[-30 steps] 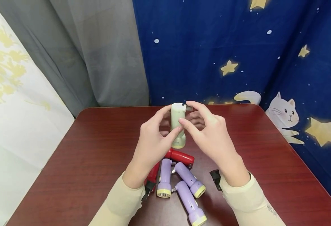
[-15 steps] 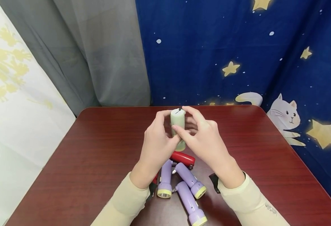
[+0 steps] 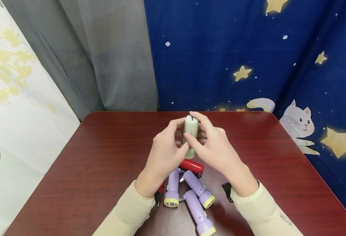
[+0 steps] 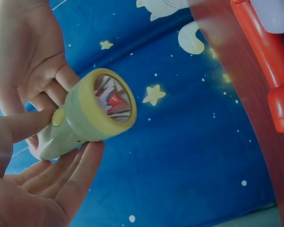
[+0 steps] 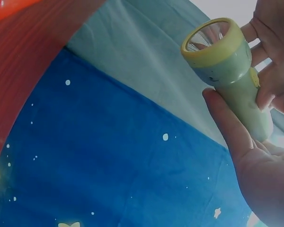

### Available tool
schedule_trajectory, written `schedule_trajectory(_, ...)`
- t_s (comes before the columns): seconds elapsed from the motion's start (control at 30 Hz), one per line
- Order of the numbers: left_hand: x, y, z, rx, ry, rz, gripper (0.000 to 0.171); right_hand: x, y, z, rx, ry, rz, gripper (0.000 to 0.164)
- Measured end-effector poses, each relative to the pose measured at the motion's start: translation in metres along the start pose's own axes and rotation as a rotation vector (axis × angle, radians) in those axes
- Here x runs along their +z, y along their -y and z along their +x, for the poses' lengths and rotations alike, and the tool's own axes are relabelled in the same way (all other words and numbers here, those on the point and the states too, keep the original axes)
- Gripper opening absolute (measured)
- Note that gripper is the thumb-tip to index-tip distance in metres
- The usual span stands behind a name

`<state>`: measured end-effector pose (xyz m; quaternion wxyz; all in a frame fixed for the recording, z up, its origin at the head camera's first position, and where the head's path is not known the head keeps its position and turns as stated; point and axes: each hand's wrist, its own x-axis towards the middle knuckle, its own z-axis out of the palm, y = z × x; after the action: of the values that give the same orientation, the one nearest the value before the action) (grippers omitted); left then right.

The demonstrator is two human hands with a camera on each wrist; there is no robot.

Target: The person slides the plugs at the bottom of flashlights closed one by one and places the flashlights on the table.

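My left hand (image 3: 168, 149) and right hand (image 3: 215, 147) together hold a pale green flashlight (image 3: 191, 127) above the table, its tail end up and its head down. In the left wrist view the yellow-rimmed lens (image 4: 114, 100) shows, and the left thumb lies by the yellow switch (image 4: 59, 117). The left fingers support the body from the other side. My right index fingertip touches the tail end, where a dark slot shows, and the right thumb lies along the body. In the right wrist view the right hand (image 5: 262, 175) cups the barrel.
Below the hands lie several purple flashlights, one purple flashlight (image 3: 195, 209) nearest the front, with plug prongs out. A red flashlight (image 3: 193, 166) lies behind them; another red one (image 3: 161, 187) is mostly hidden by the left wrist. The brown table (image 3: 111, 157) ends at curtains (image 3: 208, 59).
The metal plug that stuck out at the green flashlight's tail a second ago no longer shows there. Both hands have shifted slightly lower with the flashlight and turned it a little.
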<state>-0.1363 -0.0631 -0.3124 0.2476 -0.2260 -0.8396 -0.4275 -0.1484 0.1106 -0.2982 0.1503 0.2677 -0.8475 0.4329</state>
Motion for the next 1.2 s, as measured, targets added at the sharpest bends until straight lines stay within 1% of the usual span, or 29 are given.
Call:
schedule_trajectory(0.23, 0.0007, 0.0016, 0.0004, 0.047, -0.003, 0.079, 0.056, 0.0023, -0.0035, 0.0004, -0.066, -0.049, -0.056, 0.056)
schedule_trajectory(0.47, -0.0001, -0.0003, -0.0001, 0.071, -0.003, 0.112, 0.056, 0.0036, -0.005, -0.0016, -0.138, -0.103, -0.07, 0.051)
schedule_trajectory(0.63, -0.0006, -0.0024, -0.0007, 0.079, 0.002, 0.134, 0.057, 0.0045, -0.0063, -0.0017, -0.174, -0.124, -0.065, 0.049)
schedule_trajectory(0.83, -0.0004, -0.0032, -0.0022, 0.089, -0.005, 0.16, 0.056, 0.0055, -0.006, 0.0, -0.182, -0.122, -0.042, 0.046)
schedule_trajectory(1.03, 0.0007, -0.0023, -0.003, 0.106, -0.02, 0.201, 0.054, 0.0067, -0.0051, 0.0002, -0.147, -0.094, -0.014, 0.043)
schedule_trajectory(1.2, 0.0016, 0.0001, -0.0038, 0.113, -0.025, 0.212, 0.054, 0.0081, -0.0047, -0.0002, -0.127, -0.083, -0.004, 0.041)
